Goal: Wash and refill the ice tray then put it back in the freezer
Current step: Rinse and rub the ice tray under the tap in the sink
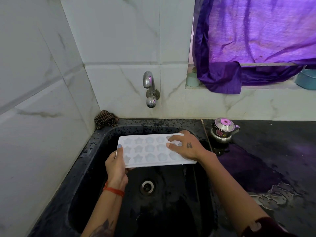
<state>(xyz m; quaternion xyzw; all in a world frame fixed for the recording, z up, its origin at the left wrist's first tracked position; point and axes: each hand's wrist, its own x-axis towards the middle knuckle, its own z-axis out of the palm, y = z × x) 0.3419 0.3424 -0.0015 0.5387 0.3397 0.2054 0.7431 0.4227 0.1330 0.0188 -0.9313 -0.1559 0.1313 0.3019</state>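
A white ice tray with star-shaped and round moulds is held level over the black sink. My left hand grips its left end, thumb on top and fingers underneath. My right hand lies on the tray's right end with the fingers spread over the moulds and bent slightly at the tips. A chrome tap juts from the tiled wall above the tray; no stream of water shows.
The drain lies below the tray. A crumpled checked cloth sits at the sink's back left corner. A small steel kettle stands on the wet black counter to the right. A purple curtain hangs over the sill.
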